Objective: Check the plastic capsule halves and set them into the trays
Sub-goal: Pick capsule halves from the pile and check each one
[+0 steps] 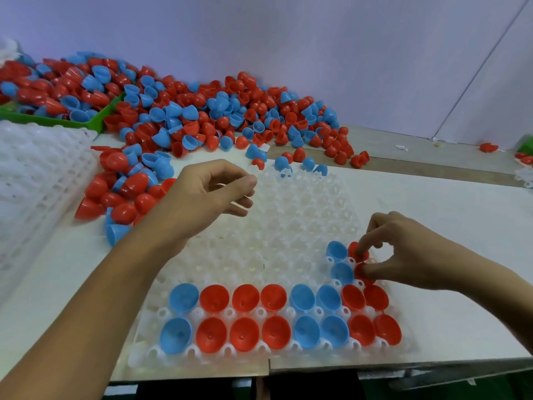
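Observation:
A clear white plastic tray (268, 226) lies on the white table in front of me. Its two nearest rows hold red and blue capsule halves (245, 313), open side up, and a few more sit at the right end of the rows behind. My right hand (403, 255) is over that right end, its fingertips pinching a red capsule half (364, 272) in a tray pocket, with another red half (354, 251) just behind it. My left hand (213, 192) hovers over the tray's far left part, fingers loosely curled and holding nothing.
A big heap of loose red and blue halves (202, 116) spreads across the back and left of the table. A green bin (57, 119) full of halves stands at the far left, with a stack of empty white trays (37, 180) in front of it. A wall rises behind.

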